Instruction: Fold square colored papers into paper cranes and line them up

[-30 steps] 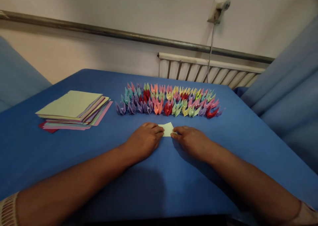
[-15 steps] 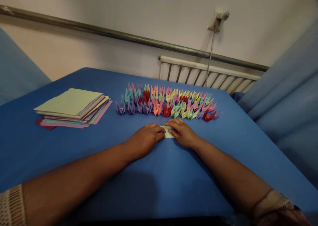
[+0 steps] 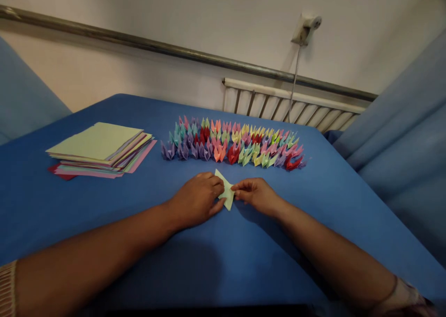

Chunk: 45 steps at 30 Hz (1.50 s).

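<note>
A small pale green piece of folded paper (image 3: 227,197) lies on the blue-covered table between my hands, its long side running from upper left to lower right. My left hand (image 3: 202,197) is closed on its left part, the fingers over the paper and the thumb near its lower end. From the right, my right hand (image 3: 255,194) pinches the paper's right edge between thumb and fingertips. The fingers hide some of the folds.
Just beyond my hands stand rows of folded paper cranes (image 3: 219,150) in many colours. A stack of coloured paper sheets (image 3: 94,143) lies at the left. Behind the table are a metal rail (image 3: 188,53), a radiator (image 3: 296,101) and a socket with a plug (image 3: 305,29). Blue curtains (image 3: 411,136) hang at the sides.
The folded paper has turned from lying crosswise to a steep slant, and more of it shows. My right hand has shifted down slightly to pinch its right edge.
</note>
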{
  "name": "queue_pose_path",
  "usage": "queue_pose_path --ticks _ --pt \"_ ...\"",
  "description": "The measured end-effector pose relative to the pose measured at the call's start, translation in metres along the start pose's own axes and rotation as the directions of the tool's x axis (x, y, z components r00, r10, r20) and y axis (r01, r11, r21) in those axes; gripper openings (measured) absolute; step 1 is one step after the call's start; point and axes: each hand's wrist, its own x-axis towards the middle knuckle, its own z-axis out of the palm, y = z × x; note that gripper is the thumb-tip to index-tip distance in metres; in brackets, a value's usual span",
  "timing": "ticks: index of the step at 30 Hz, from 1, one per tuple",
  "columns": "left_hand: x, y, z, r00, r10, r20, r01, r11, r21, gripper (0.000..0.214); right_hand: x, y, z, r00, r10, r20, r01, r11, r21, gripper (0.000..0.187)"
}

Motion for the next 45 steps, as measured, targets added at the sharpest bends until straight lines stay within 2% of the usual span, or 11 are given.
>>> queue_pose_path --ticks 3,6,9,11,14,18,22,27,33,38,45 --pt "-0.004 0.008 0.0 0.999 -0.041 0.012 0.041 0.999 0.031 0.041 -0.012 -0.008 0.006 0.997 0.021 0.076 -0.029 0.994 0.106 0.02" --pt "-0.006 0.014 0.002 0.997 -0.071 0.038 0.069 0.995 0.068 0.042 -0.016 -0.012 0.007 0.99 0.0 0.142 -0.018 0.992 0.125 0.021" --pt "-0.006 0.018 0.003 0.992 -0.109 0.064 0.104 0.991 0.079 0.03 -0.012 -0.008 0.006 0.989 -0.09 0.116 0.082 0.994 0.071 0.026" --pt "-0.006 0.019 0.003 0.99 -0.118 0.074 0.113 0.991 0.067 0.024 -0.009 -0.004 0.002 0.978 -0.203 0.044 0.206 0.977 -0.058 0.029" --pt "-0.006 0.019 0.004 0.995 -0.06 0.081 0.059 0.998 0.023 0.02 -0.006 -0.003 -0.007 0.908 -0.42 0.004 0.39 0.841 -0.375 0.031" --pt "-0.009 0.008 0.005 0.991 0.13 0.022 -0.127 0.985 -0.121 0.019 -0.009 -0.007 -0.016 0.811 -0.564 0.157 0.551 0.646 -0.528 0.046" --pt "-0.012 -0.006 -0.001 0.973 0.23 0.003 -0.222 0.944 -0.244 0.023 -0.013 -0.01 -0.012 0.796 -0.54 0.274 0.585 0.568 -0.578 0.054" --pt "-0.011 -0.012 -0.014 0.968 0.238 0.083 -0.207 0.939 -0.275 0.023 -0.014 -0.008 -0.007 0.818 -0.526 0.233 0.532 0.541 -0.651 0.047" --pt "-0.009 -0.023 -0.012 0.981 0.162 0.108 -0.133 0.962 -0.239 0.022 -0.011 -0.006 -0.007 0.825 -0.51 0.243 0.526 0.537 -0.66 0.032" --pt "-0.011 -0.034 -0.009 0.988 0.127 0.091 -0.096 0.952 -0.291 0.022 -0.015 -0.015 0.01 0.826 -0.521 0.214 0.503 0.513 -0.696 0.041" --pt "-0.03 -0.032 -0.003 0.996 -0.053 -0.065 0.02 0.901 -0.433 0.013 -0.015 -0.021 0.021 0.85 -0.469 0.239 0.476 0.491 -0.73 0.041"
